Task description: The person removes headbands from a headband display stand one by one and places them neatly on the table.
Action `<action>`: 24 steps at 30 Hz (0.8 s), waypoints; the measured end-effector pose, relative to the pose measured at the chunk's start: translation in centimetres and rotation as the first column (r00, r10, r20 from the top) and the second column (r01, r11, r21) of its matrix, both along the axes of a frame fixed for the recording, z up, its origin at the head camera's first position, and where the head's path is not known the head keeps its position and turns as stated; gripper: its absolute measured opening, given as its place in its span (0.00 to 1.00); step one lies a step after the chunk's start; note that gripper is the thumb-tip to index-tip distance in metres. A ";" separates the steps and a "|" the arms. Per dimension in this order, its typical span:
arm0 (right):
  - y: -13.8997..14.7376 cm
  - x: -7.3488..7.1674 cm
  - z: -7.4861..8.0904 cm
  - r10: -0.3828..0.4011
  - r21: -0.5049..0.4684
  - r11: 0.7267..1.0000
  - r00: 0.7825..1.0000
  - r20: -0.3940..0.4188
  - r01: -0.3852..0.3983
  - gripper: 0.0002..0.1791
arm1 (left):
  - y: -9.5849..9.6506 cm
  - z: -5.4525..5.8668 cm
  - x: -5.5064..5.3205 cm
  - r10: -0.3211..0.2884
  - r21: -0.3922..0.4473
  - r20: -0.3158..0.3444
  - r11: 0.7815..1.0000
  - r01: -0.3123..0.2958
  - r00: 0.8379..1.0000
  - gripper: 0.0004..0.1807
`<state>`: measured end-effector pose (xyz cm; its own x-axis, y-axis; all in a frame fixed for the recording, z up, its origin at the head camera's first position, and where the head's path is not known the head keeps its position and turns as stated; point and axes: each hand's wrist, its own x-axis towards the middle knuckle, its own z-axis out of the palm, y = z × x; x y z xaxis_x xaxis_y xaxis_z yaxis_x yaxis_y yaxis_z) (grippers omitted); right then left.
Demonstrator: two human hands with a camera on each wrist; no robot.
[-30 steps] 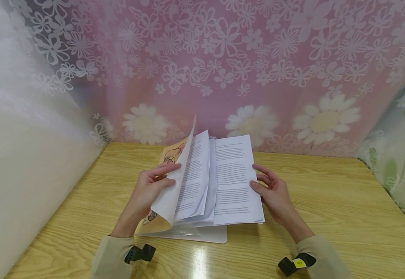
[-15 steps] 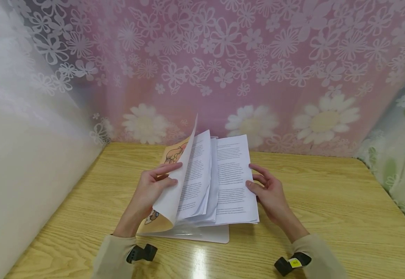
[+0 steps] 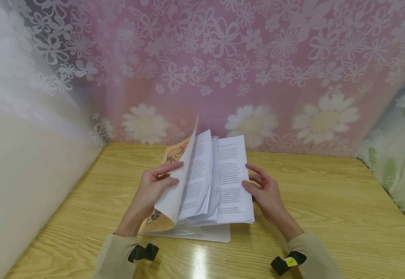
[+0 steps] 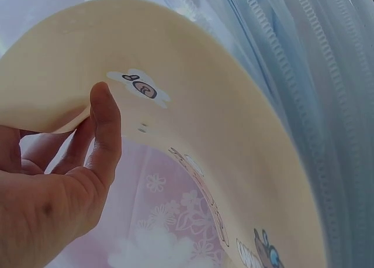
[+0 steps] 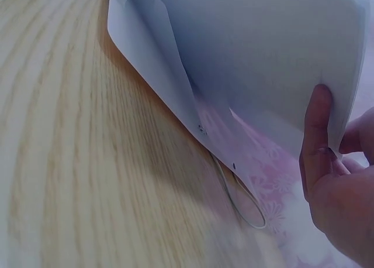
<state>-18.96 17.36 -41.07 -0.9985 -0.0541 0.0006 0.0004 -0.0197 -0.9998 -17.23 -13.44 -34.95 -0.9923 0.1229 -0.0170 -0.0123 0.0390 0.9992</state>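
A display-book folder with a peach cartoon cover [image 3: 173, 155] stands partly opened on the table. My left hand [image 3: 155, 186] pinches the bent cover between thumb and fingers; the left wrist view shows its printed outside [image 4: 193, 86] curling over the hand [image 4: 64, 203]. Clear plastic pockets [image 4: 304, 104] fan out behind it. My right hand [image 3: 266, 193] grips the right edge of a stack of printed sheets [image 3: 231, 182], thumb in front. Their left edge lies within the folder, behind other printed pages [image 3: 195, 178]. From the right wrist, fingers press the stack's blank back [image 5: 263, 63].
The folder's white back cover [image 3: 216, 233] lies on the wood-grain table [image 3: 321, 201]. An elastic loop [image 5: 251, 221] hangs from its edge. A pink floral curtain [image 3: 202, 77] rises behind the table, with a pale wall [image 3: 31, 135] at left.
My right hand has moved left with the sheets, so the stack sits farther into the folder. The left hand and the cover have shifted only slightly right.
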 end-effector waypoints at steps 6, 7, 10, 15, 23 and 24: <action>-0.4 -0.1 -0.2 0.004 -0.008 1.000 1.000 0.012 -0.004 0.32 | 0.1 0.1 0.0 -0.019 0.013 -0.006 1.000 0.019 1.000 0.22; -0.5 -0.2 -0.2 0.004 -0.009 1.000 1.000 0.013 -0.004 0.32 | 0.1 0.2 0.0 -0.021 0.016 -0.006 1.000 0.022 1.000 0.22; -0.7 -0.2 -0.3 0.010 -0.018 1.000 1.000 0.014 -0.010 0.32 | 0.2 0.2 0.0 -0.022 0.017 -0.007 1.000 0.022 1.000 0.22; -1.1 -0.3 -0.4 0.010 -0.024 1.000 1.000 0.015 -0.010 0.32 | 0.3 0.2 0.0 -0.015 0.020 -0.003 1.000 0.015 1.000 0.23; -1.8 -0.4 -0.6 0.014 -0.012 1.000 1.000 0.022 -0.013 0.33 | 0.3 0.1 0.0 -0.024 0.039 -0.002 0.999 0.024 1.000 0.22; -1.8 -0.4 -0.6 0.017 -0.015 1.000 1.000 0.020 -0.017 0.33 | 0.3 0.1 0.0 -0.027 0.041 -0.003 0.999 0.027 1.000 0.22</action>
